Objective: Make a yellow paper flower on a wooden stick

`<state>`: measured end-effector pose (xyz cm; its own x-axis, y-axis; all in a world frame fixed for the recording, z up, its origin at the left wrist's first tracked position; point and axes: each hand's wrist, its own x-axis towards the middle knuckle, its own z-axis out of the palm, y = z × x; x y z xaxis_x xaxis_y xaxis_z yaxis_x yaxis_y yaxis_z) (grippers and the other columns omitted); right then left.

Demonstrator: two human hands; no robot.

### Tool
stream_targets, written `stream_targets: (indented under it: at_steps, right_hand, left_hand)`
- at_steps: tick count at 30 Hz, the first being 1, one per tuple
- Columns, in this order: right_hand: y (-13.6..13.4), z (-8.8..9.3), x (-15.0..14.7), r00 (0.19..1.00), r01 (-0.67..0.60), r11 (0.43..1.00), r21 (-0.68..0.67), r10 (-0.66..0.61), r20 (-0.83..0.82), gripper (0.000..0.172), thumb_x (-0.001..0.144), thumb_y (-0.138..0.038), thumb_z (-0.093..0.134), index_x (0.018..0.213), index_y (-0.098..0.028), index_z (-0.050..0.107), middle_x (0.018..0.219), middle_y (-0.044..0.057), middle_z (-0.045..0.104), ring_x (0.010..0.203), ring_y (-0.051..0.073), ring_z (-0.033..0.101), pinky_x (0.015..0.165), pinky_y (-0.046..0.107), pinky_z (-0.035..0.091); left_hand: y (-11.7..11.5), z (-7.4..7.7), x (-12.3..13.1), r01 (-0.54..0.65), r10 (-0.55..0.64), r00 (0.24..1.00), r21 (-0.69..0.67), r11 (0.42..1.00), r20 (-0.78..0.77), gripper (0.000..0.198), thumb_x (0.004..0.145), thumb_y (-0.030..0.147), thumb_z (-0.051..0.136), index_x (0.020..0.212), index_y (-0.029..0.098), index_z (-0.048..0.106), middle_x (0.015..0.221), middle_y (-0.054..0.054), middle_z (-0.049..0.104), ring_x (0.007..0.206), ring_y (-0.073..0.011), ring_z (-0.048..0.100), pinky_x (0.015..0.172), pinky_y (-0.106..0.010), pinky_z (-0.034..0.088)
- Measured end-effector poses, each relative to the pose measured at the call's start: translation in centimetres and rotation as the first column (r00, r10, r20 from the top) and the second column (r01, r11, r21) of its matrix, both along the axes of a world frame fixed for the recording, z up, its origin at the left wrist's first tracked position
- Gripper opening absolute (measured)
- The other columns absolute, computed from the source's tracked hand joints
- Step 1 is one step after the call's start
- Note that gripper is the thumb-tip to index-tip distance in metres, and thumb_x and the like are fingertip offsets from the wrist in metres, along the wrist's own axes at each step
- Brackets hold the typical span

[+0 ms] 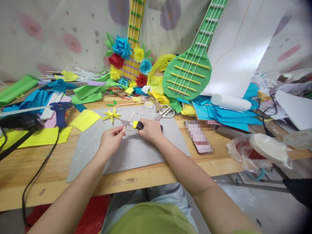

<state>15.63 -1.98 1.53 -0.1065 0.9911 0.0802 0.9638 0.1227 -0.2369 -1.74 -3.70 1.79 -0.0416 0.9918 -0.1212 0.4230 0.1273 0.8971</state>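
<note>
My left hand (114, 138) pinches a thin wooden stick (131, 116) above the cutting mat; the stick points up and away from me. In my right hand (150, 130) is a utility knife (137, 125) with a black and yellow handle. Its blade (125, 122) points left and lies against or very close to the stick; I cannot tell whether it touches. Just beyond my left hand, a yellow paper flower (111, 114) rests on the grey cutting mat (90, 156). Scissors (166, 111) with pale handles lie at the mat's far right edge.
A blue glue gun (60, 113) and yellow paper (85, 120) are left of the mat. Behind stand a green paper instrument (187, 76) and a yellow one (133, 68) with paper flowers. A phone-like object (201, 136), partly blurred, and a plastic-wrapped roll (268, 148) lie right.
</note>
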Motion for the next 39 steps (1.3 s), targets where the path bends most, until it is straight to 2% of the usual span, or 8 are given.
stream_targets:
  at_steps: [9,13,15,20,27,31,35,39]
  right_hand:
    - [2.0,-0.5,0.5,0.999,0.041,0.999,0.012,-0.041,-0.022,0.025,0.074,-0.034,0.046,0.091,-0.025,0.061,0.090,0.002,0.068,0.086,0.021,0.062,0.067,0.028,0.042]
    - [3.7,-0.3,4.0,0.925,0.374,0.925,-0.058,-0.377,-0.044,0.030,0.072,-0.036,0.046,0.096,-0.025,0.061,0.092,0.005,0.067,0.087,0.024,0.061,0.067,0.031,0.043]
    - [4.1,-0.3,5.2,0.910,0.410,0.910,-0.050,-0.412,-0.038,0.029,0.072,-0.037,0.046,0.093,-0.025,0.062,0.091,0.005,0.067,0.088,0.025,0.061,0.069,0.033,0.043]
    - [3.7,-0.2,5.3,0.923,0.376,0.926,-0.047,-0.378,-0.073,0.029,0.071,-0.036,0.046,0.093,-0.027,0.062,0.088,0.003,0.067,0.088,0.025,0.060,0.070,0.032,0.043]
    - [3.1,0.4,4.6,0.940,0.319,0.939,-0.126,-0.330,-0.084,0.028,0.071,-0.036,0.047,0.094,-0.026,0.061,0.091,0.003,0.067,0.088,0.023,0.060,0.069,0.030,0.043]
    - [1.5,0.6,3.1,0.969,0.238,0.970,-0.040,-0.240,-0.051,0.026,0.073,-0.036,0.047,0.093,-0.026,0.060,0.087,0.002,0.067,0.084,0.021,0.061,0.065,0.027,0.041]
    - [-0.3,0.3,1.4,0.999,0.043,0.999,0.021,-0.043,0.007,0.022,0.074,-0.035,0.047,0.089,-0.025,0.060,0.088,0.002,0.068,0.084,0.020,0.062,0.065,0.026,0.039]
    - [-0.4,-0.1,1.0,1.000,0.019,1.000,0.019,-0.019,0.016,0.022,0.075,-0.033,0.046,0.089,-0.025,0.060,0.087,0.002,0.069,0.083,0.019,0.062,0.063,0.026,0.038]
  left_hand:
    - [-0.1,0.2,0.1,0.012,-0.010,0.999,0.039,0.999,-0.051,0.035,0.068,0.035,0.054,0.093,0.016,0.070,0.068,-0.002,0.064,0.056,-0.0111,0.048,0.049,-0.021,0.031]
    - [-0.9,0.3,-0.7,-0.027,0.034,0.996,-0.078,0.997,0.087,0.033,0.064,0.034,0.061,0.089,0.014,0.070,0.064,-0.001,0.060,0.049,-0.0074,0.041,0.044,-0.020,0.028]
    - [-1.3,0.6,-1.1,-0.022,0.064,0.968,-0.173,0.985,0.241,0.033,0.063,0.031,0.063,0.090,0.013,0.068,0.062,0.000,0.055,0.045,-0.0046,0.036,0.040,-0.018,0.023]
    - [-1.0,1.1,-1.4,0.243,0.000,0.796,-0.321,0.916,0.605,0.032,0.066,0.026,0.064,0.093,0.009,0.064,0.059,0.003,0.045,0.039,0.0005,0.024,0.034,-0.014,0.011]
    - [0.2,1.1,-0.4,0.380,0.011,0.667,-0.353,0.855,0.745,0.016,0.079,0.025,0.052,0.086,0.013,0.058,0.054,0.007,0.033,0.036,0.0012,0.019,0.031,-0.011,0.010]
    - [0.5,1.3,0.7,0.371,-0.003,0.665,-0.327,0.869,0.747,0.013,0.079,0.025,0.052,0.086,0.015,0.056,0.054,0.007,0.032,0.036,0.0008,0.020,0.031,-0.010,0.010]
    - [0.4,1.1,1.6,0.343,-0.043,0.700,-0.283,0.896,0.712,0.015,0.077,0.027,0.055,0.086,0.015,0.055,0.054,0.007,0.033,0.037,0.0006,0.021,0.031,-0.010,0.011]
    - [0.4,1.0,1.8,0.284,-0.058,0.768,-0.259,0.923,0.638,0.017,0.076,0.030,0.056,0.082,0.014,0.056,0.053,0.007,0.032,0.036,0.0007,0.020,0.031,-0.011,0.010]
